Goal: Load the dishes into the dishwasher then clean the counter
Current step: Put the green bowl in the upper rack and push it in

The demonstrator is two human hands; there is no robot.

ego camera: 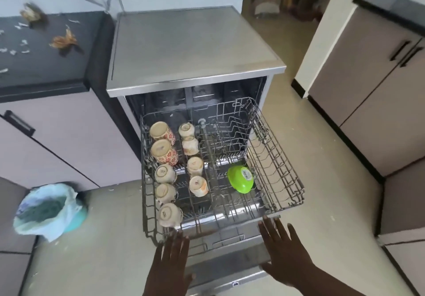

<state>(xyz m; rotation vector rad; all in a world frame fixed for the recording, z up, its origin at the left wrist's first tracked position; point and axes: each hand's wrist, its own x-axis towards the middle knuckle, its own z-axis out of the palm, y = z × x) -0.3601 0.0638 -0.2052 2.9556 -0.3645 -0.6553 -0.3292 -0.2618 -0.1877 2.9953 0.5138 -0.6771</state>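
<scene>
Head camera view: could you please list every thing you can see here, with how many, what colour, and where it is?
dishwasher: one, steel grey, centre, door open
rack: one, grey wire, pulled out of the dishwasher
cups: nine, cream, two with red flowers, upside down in two rows on the left side of the rack
bowl: one, green, upside down at the right of the rack
counter: one, black, at left
peels: two brown pieces and white scraps, on the counter
bin: one, teal with pale blue bag, on the floor at left
cabinets: pale mauve, black handles, at right
left hand: open, at the rack's front edge
right hand: open, at the rack's front edge
</scene>
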